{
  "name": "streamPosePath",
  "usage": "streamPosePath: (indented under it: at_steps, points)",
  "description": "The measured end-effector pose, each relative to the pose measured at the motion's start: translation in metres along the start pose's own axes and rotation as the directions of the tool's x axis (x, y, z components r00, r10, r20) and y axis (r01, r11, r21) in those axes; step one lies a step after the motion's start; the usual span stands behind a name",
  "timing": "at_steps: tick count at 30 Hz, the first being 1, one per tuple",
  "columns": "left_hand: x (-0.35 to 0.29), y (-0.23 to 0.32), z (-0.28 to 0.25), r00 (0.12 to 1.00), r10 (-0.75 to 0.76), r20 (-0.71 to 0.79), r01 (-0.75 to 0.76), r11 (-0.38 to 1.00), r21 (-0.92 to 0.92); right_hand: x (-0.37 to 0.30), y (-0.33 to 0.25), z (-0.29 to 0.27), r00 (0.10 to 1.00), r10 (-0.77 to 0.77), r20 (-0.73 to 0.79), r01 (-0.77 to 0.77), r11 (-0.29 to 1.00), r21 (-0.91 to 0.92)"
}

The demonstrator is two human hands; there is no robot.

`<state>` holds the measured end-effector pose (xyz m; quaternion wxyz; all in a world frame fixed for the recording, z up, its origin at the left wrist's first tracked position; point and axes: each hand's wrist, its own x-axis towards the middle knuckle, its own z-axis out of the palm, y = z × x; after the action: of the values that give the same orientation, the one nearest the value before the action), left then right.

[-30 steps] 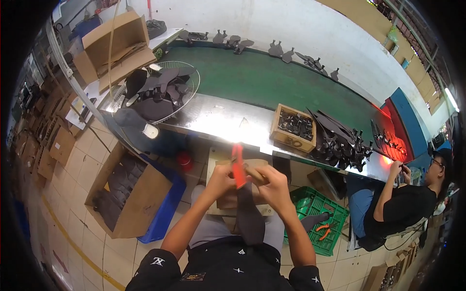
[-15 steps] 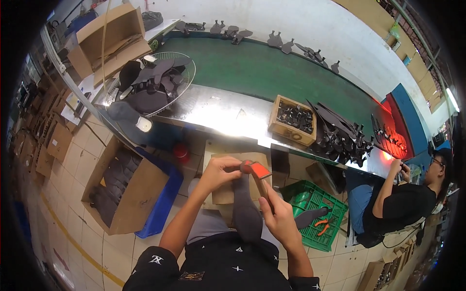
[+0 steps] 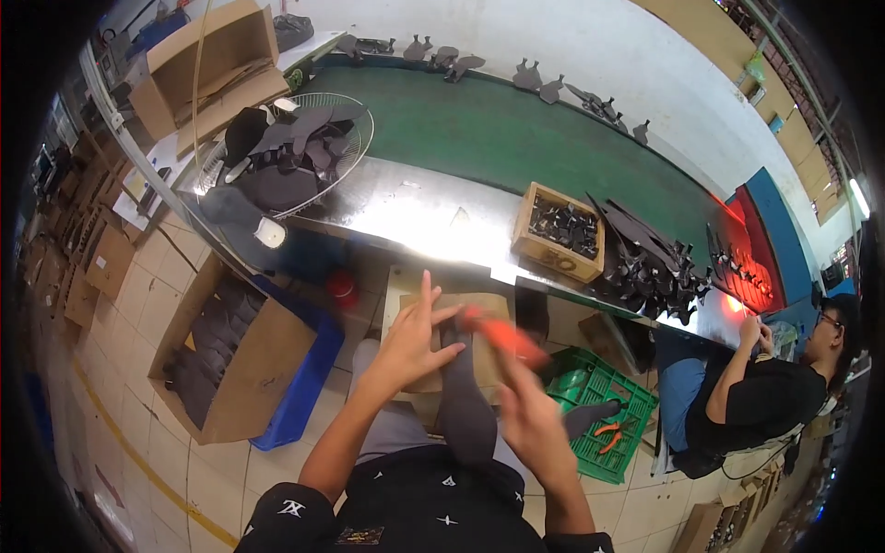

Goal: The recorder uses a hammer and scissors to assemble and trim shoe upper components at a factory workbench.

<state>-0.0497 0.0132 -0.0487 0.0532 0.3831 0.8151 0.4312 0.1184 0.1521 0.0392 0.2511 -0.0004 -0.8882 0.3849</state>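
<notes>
My right hand (image 3: 535, 419) is wrapped round the handle of a hammer with an orange-red head (image 3: 505, 335), smeared by motion. Under the hammer lies a dark grey, insole-shaped piece (image 3: 468, 405), stretching from my lap to the brown board (image 3: 498, 309) on a pale stand. Beside its narrow far end, my left hand (image 3: 413, 339) has its fingers spread, the index pointing up and away. The left thumb reaches across to the piece's edge; I cannot tell whether it presses on it. The hammer's face and the piece's far tip overlap in view.
Beyond is a workbench with a green belt (image 3: 479, 134), a wire basket of dark pieces (image 3: 367, 152) and a wooden box of small parts (image 3: 525, 241). A carton (image 3: 253, 378) stands left, a green crate with orange-handled pliers (image 3: 608, 429) right. A co-worker (image 3: 774, 392) sits farther right.
My left fingers have let go of the far end of the piece and spread out. The hammer has swung slightly to the right and blurred. The co-worker's hands have shifted slightly.
</notes>
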Motion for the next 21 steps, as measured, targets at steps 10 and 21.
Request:
streamPosePath:
  at_steps: [10,21]
  points:
    - [0.007,-0.005,-0.004,0.990,0.099,0.096,-0.104,0.993,0.050,0.004,0.003,-0.020,0.965,-0.246,0.088,0.262,0.905,-0.334]
    - [-0.030,0.035,-0.026,0.952,0.219,0.212,-0.142,0.935,-0.325,0.015,0.028,-0.042,0.988,0.141,-0.054,-0.148,0.979,-0.137]
